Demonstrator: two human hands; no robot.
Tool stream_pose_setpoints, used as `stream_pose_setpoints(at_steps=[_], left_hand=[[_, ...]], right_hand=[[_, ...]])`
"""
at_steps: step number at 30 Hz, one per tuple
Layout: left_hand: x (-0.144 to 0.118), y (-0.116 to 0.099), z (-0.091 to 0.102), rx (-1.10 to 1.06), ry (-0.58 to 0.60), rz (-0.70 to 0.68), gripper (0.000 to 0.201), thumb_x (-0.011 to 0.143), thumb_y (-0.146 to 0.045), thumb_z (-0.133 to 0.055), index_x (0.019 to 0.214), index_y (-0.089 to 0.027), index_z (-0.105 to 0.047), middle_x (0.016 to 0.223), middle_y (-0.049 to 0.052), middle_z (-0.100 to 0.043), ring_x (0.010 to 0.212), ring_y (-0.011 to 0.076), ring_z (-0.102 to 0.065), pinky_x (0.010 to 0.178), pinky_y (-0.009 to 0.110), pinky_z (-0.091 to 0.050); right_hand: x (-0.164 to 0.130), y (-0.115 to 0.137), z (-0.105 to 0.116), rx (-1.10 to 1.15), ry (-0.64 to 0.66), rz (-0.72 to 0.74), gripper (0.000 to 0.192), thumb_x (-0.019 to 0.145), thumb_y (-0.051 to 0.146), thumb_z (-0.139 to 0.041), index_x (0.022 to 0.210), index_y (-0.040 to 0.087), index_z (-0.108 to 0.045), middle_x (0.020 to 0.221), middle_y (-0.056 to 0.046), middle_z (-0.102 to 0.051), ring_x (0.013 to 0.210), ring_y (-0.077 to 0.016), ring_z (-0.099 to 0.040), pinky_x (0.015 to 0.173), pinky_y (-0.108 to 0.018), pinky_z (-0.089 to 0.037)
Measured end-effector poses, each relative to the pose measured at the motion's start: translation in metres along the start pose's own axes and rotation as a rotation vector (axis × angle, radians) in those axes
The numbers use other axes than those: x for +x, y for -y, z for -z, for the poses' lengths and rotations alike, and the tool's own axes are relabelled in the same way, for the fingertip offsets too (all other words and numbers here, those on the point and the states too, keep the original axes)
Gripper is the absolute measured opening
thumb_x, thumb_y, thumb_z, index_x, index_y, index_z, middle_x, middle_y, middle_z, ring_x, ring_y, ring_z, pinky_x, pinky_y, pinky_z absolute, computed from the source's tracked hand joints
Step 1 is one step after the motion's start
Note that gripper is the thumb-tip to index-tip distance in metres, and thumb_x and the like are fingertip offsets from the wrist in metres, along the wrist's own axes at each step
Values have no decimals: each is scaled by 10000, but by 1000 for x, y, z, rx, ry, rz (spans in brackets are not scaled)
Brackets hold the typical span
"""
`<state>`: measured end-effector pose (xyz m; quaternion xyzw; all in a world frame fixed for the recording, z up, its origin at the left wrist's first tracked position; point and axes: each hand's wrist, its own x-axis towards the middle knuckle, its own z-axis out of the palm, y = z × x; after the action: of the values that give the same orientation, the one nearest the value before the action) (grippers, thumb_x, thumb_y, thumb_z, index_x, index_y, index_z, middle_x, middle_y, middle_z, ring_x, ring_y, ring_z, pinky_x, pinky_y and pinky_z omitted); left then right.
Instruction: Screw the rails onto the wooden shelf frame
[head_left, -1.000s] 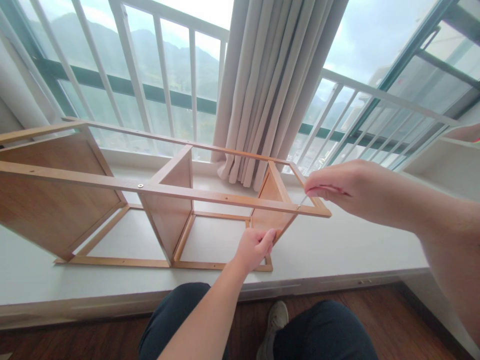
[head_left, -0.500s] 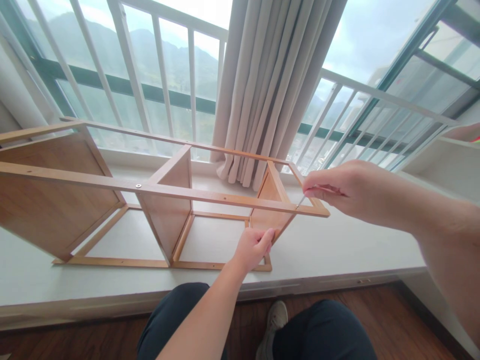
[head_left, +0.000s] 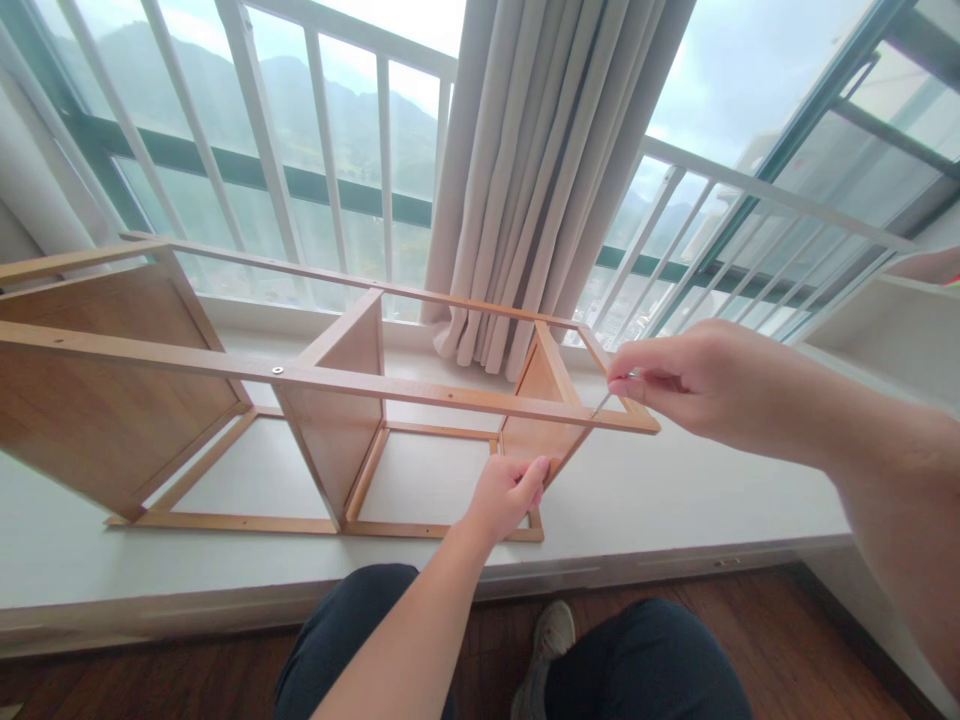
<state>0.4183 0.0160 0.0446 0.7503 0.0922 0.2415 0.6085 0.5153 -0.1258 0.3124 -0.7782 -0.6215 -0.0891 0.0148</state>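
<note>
A wooden shelf frame [head_left: 420,388] lies on its side on the white sill, its shelf panels standing upright between the long rails. My left hand [head_left: 511,492] is closed around the near edge of the right-hand shelf panel [head_left: 536,420], below the upper rail. In the fingers of my right hand [head_left: 660,372] is a thin metal hex key [head_left: 602,402]. Its tip meets the rail close to the rail's right end, where that panel joins it. Most of the key is hidden by my fingers. A round metal fastener [head_left: 277,371] shows farther left on the same rail.
The white window sill [head_left: 675,490] runs beneath the frame, with a dark wooden floor [head_left: 780,640] below its front edge. Behind are a beige curtain [head_left: 555,170] and white window railings [head_left: 322,130]. A white shelf unit [head_left: 885,310] stands at the right.
My right hand has turned very slightly with the hex key, whose tip stays at the same spot. My left hand and the shelf frame have not visibly moved.
</note>
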Motion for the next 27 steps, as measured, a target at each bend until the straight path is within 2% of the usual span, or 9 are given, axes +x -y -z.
stream_pose_setpoints(at_steps=[6, 12, 17, 21, 24, 27], left_hand=[[0, 2, -1, -12, 3, 13, 692, 995, -629, -447, 460, -198, -528, 401, -14, -483, 455, 106, -476, 533, 253, -363], [0, 2, -1, -14, 5, 19, 699, 996, -636, -442, 458, -197, -532, 400, -10, -487, 456, 108, -477, 528, 252, -365], [-1, -2, 0, -9, 3, 13, 699, 997, -632, -439, 454, -200, -522, 394, -11, -477, 459, 111, -476, 523, 253, -359], [-1, 0, 0, 6, -2, 7, 706, 999, -638, -436, 451, -201, -519, 396, -6, -486, 468, 115, -491, 527, 251, -369], [0, 3, 0, 11, -4, 3, 704, 1001, -633, -436, 451, -201, -519, 396, -4, -488, 469, 115, -494, 525, 248, -367], [0, 4, 0, 12, -1, 1, 704, 1002, -633, -432, 454, -200, -523, 397, -4, -489, 468, 115, -490, 526, 250, -365]], right_hand=[[-1, 5, 1, 69, 34, -69, 281, 981, 416, -562, 768, 263, -662, 492, 34, -486, 461, -150, -417, 503, -311, -317], [2, 14, 1, 209, 68, -206, 257, 977, 391, -584, 789, 252, -690, 450, 49, -585, 368, -138, -493, 430, -299, -345], [2, 9, 1, 187, 20, -151, 285, 968, 434, -618, 773, 242, -700, 519, 31, -629, 429, -138, -534, 464, -290, -369], [-1, 1, 4, 163, -35, -96, 306, 989, 475, -603, 816, 247, -711, 548, 28, -609, 468, -146, -512, 503, -305, -358], [-2, -4, 5, 163, -36, -30, 250, 995, 399, -599, 855, 242, -735, 709, -5, -710, 625, -176, -612, 632, -321, -429], [-2, -5, 6, 210, 18, 48, 242, 1009, 342, -582, 877, 226, -749, 905, -47, -769, 823, -206, -672, 772, -346, -461]])
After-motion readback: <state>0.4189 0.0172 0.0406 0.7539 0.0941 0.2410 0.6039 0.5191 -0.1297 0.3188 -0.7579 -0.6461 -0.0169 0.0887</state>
